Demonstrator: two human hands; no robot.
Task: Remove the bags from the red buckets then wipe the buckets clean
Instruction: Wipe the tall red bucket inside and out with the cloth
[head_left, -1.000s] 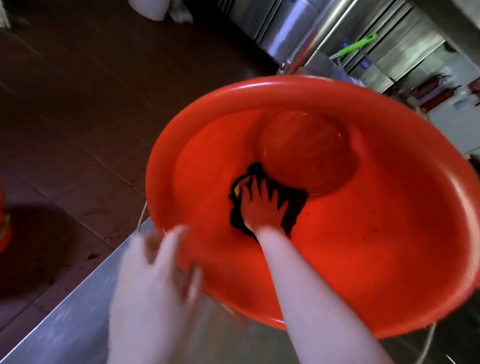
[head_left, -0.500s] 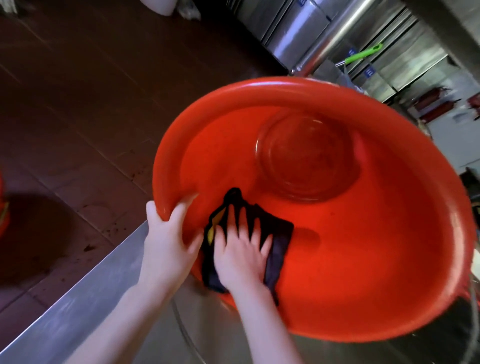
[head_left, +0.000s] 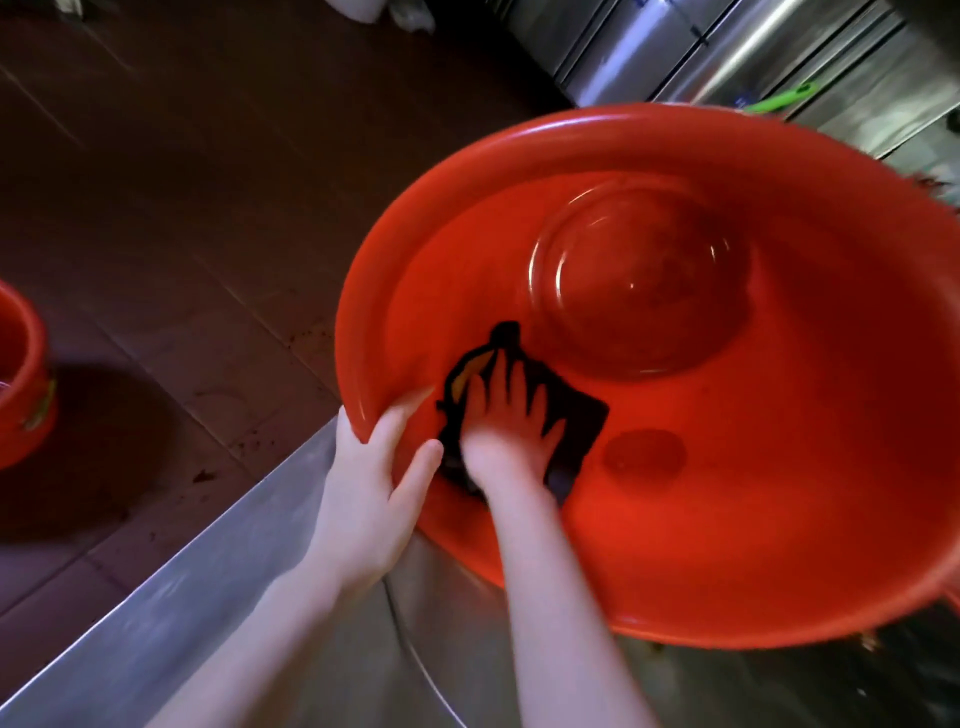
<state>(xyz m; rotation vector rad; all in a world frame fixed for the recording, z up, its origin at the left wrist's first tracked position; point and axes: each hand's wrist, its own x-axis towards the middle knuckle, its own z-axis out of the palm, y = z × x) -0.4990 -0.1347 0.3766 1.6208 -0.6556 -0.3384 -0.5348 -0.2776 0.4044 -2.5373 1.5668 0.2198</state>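
Note:
A big red bucket (head_left: 779, 467) lies tipped toward me on a steel counter, its open mouth facing the camera and its round bottom in view. My left hand (head_left: 371, 483) grips the near-left rim, thumb inside. Inside the bucket, my right hand (head_left: 511, 421) presses flat with spread fingers on a dark cloth (head_left: 582, 421) with a yellow patch, against the lower left inner wall. No bag shows in this bucket.
The steel counter (head_left: 218, 613) runs diagonally under the bucket, its edge toward the dark tiled floor (head_left: 182, 208). A second red bucket (head_left: 21, 374) stands on the floor at the left edge. Steel cabinets (head_left: 727, 52) and a green handle (head_left: 779, 98) lie behind.
My left hand came up and took hold of the rim. My right hand slid the cloth from near the bottom down the wall toward the rim, then a little back in.

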